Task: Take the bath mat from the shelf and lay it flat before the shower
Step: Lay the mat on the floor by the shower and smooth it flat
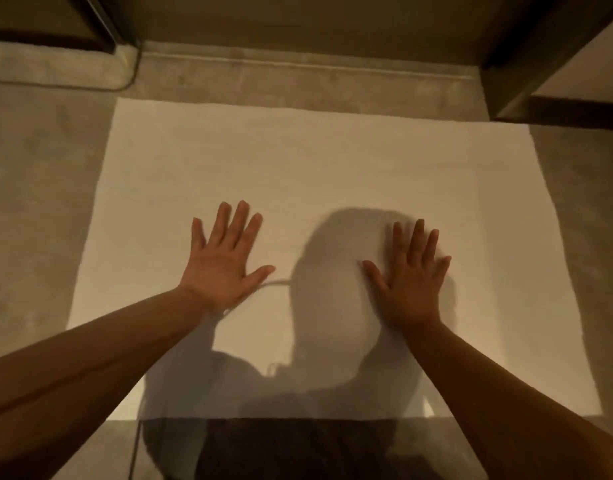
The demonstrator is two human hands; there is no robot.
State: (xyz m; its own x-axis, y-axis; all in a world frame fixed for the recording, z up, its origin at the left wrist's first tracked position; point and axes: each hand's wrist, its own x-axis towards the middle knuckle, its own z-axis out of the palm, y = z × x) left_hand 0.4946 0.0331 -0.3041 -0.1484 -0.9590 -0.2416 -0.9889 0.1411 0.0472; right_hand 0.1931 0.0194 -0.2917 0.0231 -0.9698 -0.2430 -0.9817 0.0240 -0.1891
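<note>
So from the head cam, the white bath mat (298, 161) is spread on the grey floor (31, 202), far edge near a raised threshold (298, 69), probably the shower's. Both hands, left hand (220, 259) and right hand (407, 275), rest palm-down with fingers splayed, gripping nothing, looks like smoothing it flat.

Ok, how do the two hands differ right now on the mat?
The left hand lies on a brightly lit part of the bath mat; the right hand lies within the dark head-shaped shadow. The left hand reaches a little farther up the mat than the right. A thin cord shows by the left hand's thumb, none by the right. Both are open, fingers spread, palms down on the mat.
</note>
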